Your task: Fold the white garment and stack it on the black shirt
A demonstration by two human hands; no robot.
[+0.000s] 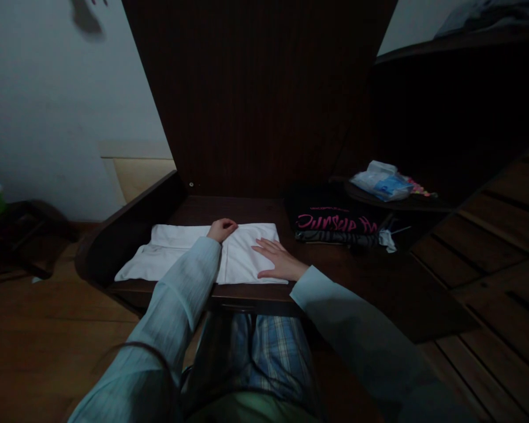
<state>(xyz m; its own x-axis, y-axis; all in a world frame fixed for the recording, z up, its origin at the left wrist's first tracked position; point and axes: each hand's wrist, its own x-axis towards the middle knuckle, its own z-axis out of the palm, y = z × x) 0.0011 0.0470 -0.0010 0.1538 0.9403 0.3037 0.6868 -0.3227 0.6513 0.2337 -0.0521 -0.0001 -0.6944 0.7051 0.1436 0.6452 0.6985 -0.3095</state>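
Observation:
A folded white cloth point(176, 252) lies on a dark wooden table point(348, 276) in front of me. My left hand point(221, 229) rests on the cloth's far middle with its fingers curled into a loose fist; whether it pinches fabric I cannot make out. My right hand point(278, 259) lies flat on the cloth's right part, fingers stretched and spread. Both arms wear pale long sleeves.
A folded black garment with pink lettering point(335, 222) sits to the right of the cloth. A clear plastic bag point(381, 179) lies on a round dark tray behind it. A tall dark wooden panel point(255, 94) rises at the back; wooden floor lies on both sides.

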